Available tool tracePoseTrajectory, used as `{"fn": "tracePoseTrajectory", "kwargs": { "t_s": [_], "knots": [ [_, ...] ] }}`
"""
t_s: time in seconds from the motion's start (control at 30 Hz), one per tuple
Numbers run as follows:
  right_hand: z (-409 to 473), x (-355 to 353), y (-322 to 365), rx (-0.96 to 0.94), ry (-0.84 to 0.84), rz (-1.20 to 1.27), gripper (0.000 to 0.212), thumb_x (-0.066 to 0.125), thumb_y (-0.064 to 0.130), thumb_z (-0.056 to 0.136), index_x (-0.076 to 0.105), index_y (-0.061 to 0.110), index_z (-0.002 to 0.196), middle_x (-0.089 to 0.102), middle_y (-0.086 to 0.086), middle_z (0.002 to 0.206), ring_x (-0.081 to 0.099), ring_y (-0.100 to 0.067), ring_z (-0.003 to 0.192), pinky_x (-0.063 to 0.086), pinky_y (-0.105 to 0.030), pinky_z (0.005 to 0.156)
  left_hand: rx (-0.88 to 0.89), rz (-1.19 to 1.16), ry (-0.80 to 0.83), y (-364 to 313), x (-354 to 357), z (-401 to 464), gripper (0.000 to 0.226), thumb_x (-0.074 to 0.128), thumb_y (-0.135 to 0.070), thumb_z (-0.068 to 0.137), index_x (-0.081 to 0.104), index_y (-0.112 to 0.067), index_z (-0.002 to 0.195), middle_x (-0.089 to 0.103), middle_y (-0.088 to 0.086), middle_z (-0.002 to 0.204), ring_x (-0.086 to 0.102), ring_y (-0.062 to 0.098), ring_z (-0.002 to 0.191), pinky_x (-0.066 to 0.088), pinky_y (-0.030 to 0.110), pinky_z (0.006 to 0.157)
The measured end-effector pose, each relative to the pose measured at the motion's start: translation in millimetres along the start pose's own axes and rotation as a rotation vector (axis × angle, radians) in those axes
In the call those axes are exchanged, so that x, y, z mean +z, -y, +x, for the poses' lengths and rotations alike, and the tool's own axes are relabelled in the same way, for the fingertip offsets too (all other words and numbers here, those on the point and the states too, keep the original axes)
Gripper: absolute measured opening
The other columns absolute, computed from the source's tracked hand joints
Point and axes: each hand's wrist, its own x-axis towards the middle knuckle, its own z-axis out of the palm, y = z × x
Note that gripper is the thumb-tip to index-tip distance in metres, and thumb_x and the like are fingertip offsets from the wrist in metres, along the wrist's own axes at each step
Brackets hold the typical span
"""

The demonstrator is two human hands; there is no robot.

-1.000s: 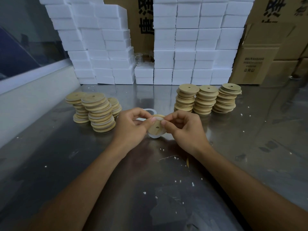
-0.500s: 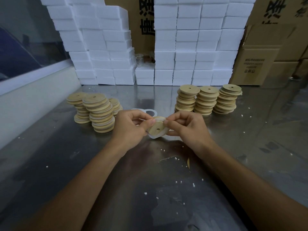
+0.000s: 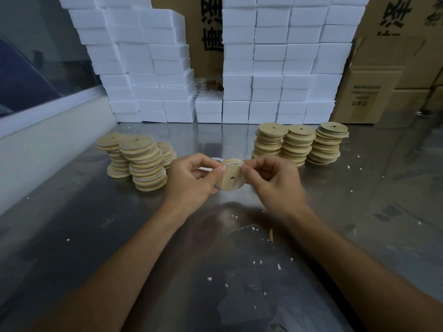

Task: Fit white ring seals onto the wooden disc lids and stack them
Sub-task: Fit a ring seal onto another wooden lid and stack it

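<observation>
A wooden disc lid (image 3: 232, 176) with a small centre hole is held upright above the steel table (image 3: 96, 236), a white ring seal round its rim. My left hand (image 3: 191, 182) pinches its left edge with thumb and fingers. My right hand (image 3: 275, 182) pinches its right edge. More white ring seals (image 3: 217, 160) lie on the table just behind my left hand, mostly hidden. Stacks of lids with white seals (image 3: 143, 161) stand at the left. Three stacks of bare wooden lids (image 3: 299, 143) stand at the right.
White foam blocks (image 3: 275, 68) are piled high along the back, with cardboard boxes (image 3: 366, 92) behind and to the right. A pale ledge (image 3: 48, 144) runs along the left side. White foam crumbs (image 3: 256, 262) and a wood chip (image 3: 271, 234) dot the table near me.
The lid has been turned slightly between my fingers and raised a little; both hands stay pinching its edges in about the same place.
</observation>
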Motion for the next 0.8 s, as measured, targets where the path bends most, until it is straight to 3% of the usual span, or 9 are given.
{"fn": "tracePoseTrajectory", "kwargs": {
  "t_s": [0.13,0.3,0.43,0.57,0.8],
  "knots": [
    [3.3,-1.6,3.4,-0.048,-0.023,0.021,0.009,0.071,0.007,0.087,0.073,0.014,0.082,0.076,-0.002,0.08,0.073,-0.016,0.075,0.057,-0.024,0.071,0.004,-0.029,-0.004,-3.8,-1.3,0.6,0.011,0.075,-0.005,0.081,0.069,-0.01,0.074,0.075,0.003,0.076,0.074,0.019,0.072,0.062,0.038,0.062],
    [5.3,-5.8,6.0,-0.026,-0.018,0.021,0.007,0.072,0.002,0.083,0.073,0.008,0.078,0.076,-0.005,0.077,0.074,-0.025,0.073,0.062,-0.044,0.075,-0.005,-0.042,0.006,-8.3,-3.3,-0.4,0.009,0.075,-0.004,0.081,0.07,-0.009,0.075,0.075,0.007,0.078,0.074,0.022,0.074,0.062,0.044,0.068],
    [4.3,-8.3,8.4,-0.017,0.014,0.052,0.005,0.072,0.001,0.085,0.074,0.004,0.082,0.076,-0.008,0.079,0.074,-0.022,0.072,0.062,-0.044,0.075,0.006,-0.041,0.009,-9.4,-5.7,0.3,0.009,0.076,-0.003,0.08,0.071,-0.009,0.075,0.075,0.009,0.078,0.073,0.023,0.073,0.062,0.044,0.065],
    [4.9,-4.8,9.9,-0.015,0.023,0.057,0.004,0.069,0.002,0.087,0.073,0.004,0.087,0.075,-0.009,0.083,0.074,-0.024,0.078,0.062,-0.038,0.076,0.001,-0.057,-0.053,-8.9,-5.0,1.0,0.015,0.076,-0.003,0.08,0.069,-0.012,0.07,0.073,0.001,0.065,0.072,0.016,0.064,0.061,0.036,0.056],
    [3.4,-2.6,10.4,0.084,-0.015,0.21,0.008,0.071,0.003,0.087,0.073,0.006,0.08,0.074,-0.007,0.075,0.073,-0.018,0.071,0.058,-0.025,0.062,-0.016,-0.124,-0.093,-9.7,0.2,1.8,0.014,0.074,-0.004,0.082,0.069,-0.009,0.069,0.073,0.002,0.068,0.073,0.022,0.069,0.061,0.04,0.055]
  ]
}}
